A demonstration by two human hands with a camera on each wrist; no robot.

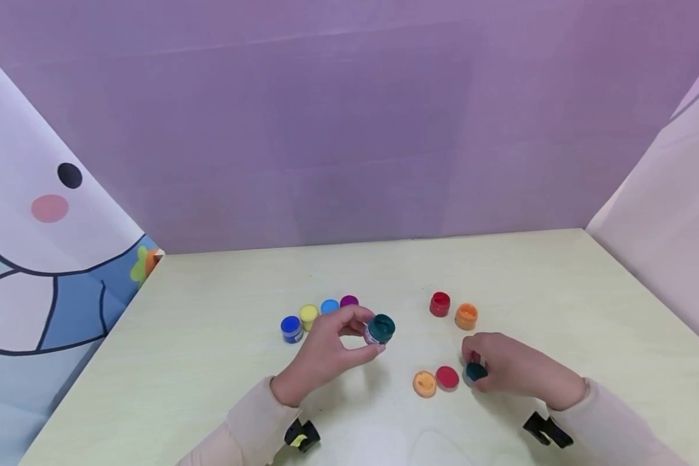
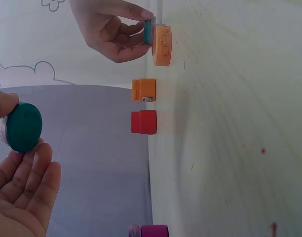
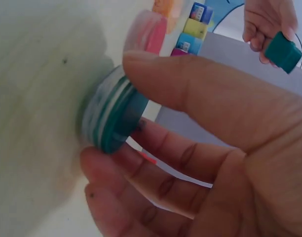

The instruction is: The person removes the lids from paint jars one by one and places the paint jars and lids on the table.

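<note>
My left hand (image 1: 326, 353) pinches a small dark green paint jar (image 1: 380, 329) between thumb and fingers, held up over the table. The jar has no lid on, and its open mouth tilts toward the head camera. Low at the table, my right hand (image 1: 515, 367) pinches the round green lid (image 3: 110, 116) by its edge, thumb on one side and fingers on the other. Beside that lid lie a red lid (image 1: 447, 378) and an orange lid (image 1: 424, 384).
Lidless red (image 1: 439, 304) and orange (image 1: 466, 316) paint jars stand beyond my right hand. Behind my left hand, dark blue (image 1: 292, 329), yellow (image 1: 309, 316), light blue (image 1: 329, 306) and purple (image 1: 349, 301) jars form a slanting row. A purple backdrop (image 1: 361, 129) borders the table's far edge.
</note>
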